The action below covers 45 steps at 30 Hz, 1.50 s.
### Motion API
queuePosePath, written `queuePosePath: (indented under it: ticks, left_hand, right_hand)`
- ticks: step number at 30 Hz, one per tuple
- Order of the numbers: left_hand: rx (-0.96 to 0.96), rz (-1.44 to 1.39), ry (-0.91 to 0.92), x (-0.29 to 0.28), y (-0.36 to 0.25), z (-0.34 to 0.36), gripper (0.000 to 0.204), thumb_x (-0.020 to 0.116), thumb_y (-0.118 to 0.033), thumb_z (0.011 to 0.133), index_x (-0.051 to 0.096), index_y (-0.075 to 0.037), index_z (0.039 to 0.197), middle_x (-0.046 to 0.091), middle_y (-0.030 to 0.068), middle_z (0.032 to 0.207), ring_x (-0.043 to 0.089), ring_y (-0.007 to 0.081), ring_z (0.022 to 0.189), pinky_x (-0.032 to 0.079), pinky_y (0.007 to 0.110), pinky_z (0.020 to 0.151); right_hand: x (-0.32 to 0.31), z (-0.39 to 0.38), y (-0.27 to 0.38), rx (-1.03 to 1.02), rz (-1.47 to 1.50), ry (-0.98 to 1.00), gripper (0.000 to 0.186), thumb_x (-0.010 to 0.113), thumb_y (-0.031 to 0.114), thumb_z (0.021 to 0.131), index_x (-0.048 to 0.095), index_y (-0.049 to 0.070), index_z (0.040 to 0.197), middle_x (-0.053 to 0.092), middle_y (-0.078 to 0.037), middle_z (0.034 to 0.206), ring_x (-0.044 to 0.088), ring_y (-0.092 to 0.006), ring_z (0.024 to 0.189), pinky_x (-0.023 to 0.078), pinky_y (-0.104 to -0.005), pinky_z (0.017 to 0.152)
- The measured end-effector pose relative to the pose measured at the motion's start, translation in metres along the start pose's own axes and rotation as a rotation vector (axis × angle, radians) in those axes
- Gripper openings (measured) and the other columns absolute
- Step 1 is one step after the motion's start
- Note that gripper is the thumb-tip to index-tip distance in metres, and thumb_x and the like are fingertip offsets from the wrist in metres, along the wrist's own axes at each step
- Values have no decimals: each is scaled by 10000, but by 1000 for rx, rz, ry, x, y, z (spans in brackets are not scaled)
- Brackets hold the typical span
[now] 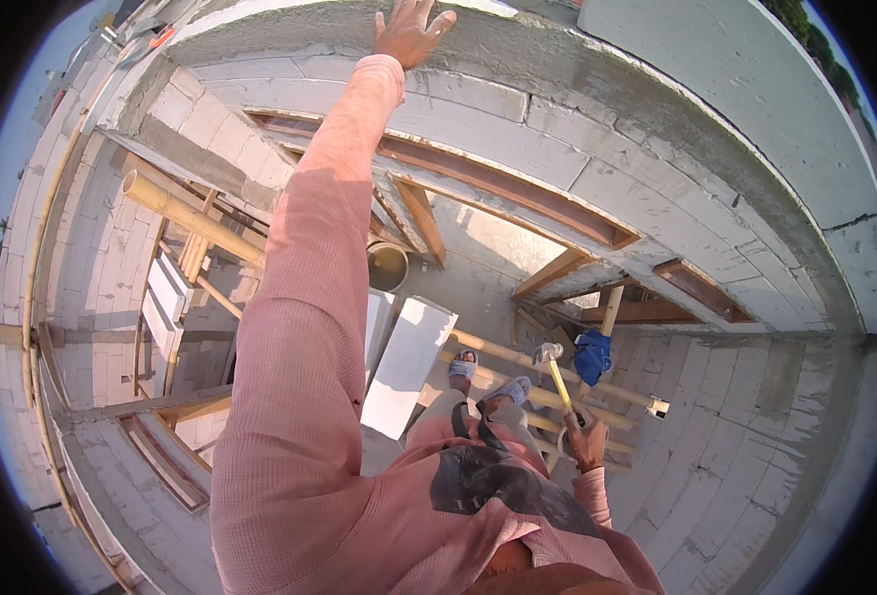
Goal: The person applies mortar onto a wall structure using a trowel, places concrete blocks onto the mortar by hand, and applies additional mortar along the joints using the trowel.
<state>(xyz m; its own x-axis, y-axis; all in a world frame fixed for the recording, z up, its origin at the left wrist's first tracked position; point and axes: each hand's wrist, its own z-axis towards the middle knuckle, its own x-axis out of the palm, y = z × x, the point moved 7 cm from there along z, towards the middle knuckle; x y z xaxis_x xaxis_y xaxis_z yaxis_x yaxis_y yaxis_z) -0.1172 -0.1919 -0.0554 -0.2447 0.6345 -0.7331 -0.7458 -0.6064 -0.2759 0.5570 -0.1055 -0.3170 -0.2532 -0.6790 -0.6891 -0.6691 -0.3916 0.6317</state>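
Note:
My left arm stretches up and forward, and my left hand (410,35) rests with fingers spread at the top of the block wall, by its grey concrete band (518,38). Low on the right, my right hand (585,439) is wrapped round the handle of a hammer (559,385). Its handle is yellow, and its pale, dusty head points up and away from me. The hammer hangs beside my legs, apart from the wall. A large light-grey block (716,89) sits on the wall top at the right.
My sandalled feet stand on bamboo poles (498,349) high above a floor. Left of them lie white blocks (409,367). A bucket (388,266) stands below. A blue cloth or bag (592,357) hangs at an upright pole. A thick bamboo pole (190,218) juts out at left.

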Motion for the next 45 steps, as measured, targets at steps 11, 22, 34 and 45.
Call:
queuePosePath:
  ticks: [11, 22, 34, 45]
  left_hand:
    - [-1276, -418, 982, 30, -73, -807, 737, 388, -632, 972, 447, -77, 1453, 497, 287, 1398, 474, 476, 1287, 411, 496, 1068]
    - [-2664, -546, 914, -182, -184, -1020, 858, 325, -752, 927, 325, -151, 1540, 323, 194, 1572, 403, 389, 1392, 400, 455, 1085]
    - [-1023, -164, 1908, 41, -173, -826, 1007, 644, -602, 851, 179, -54, 1556, 400, 280, 1458, 470, 434, 1299, 416, 460, 1048]
    - [-628, 147, 1721, 92, -187, -803, 932, 756, -423, 809, 283, -26, 1507, 441, 272, 1383, 485, 457, 1230, 417, 515, 1022]
  right_hand:
    - [-56, 175, 343, -775, 16, -85, 377, 673, 268, 942, 666, -48, 1148, 703, -208, 983, 655, -245, 833, 502, -344, 784]
    - [206, 218, 118, -100, 342, 598, 301, 597, 325, 964, 640, 30, 923, 529, 1, 659, 467, -81, 553, 356, -269, 485]
    - [354, 16, -450, 1023, 207, 130, 325, 579, 261, 897, 599, 8, 1101, 652, -155, 818, 636, -293, 693, 484, -434, 597]
    - [393, 37, -473, 339, -207, 450, 391, 523, 189, 937, 553, 125, 1322, 611, -130, 1221, 586, -367, 1125, 465, -476, 969]
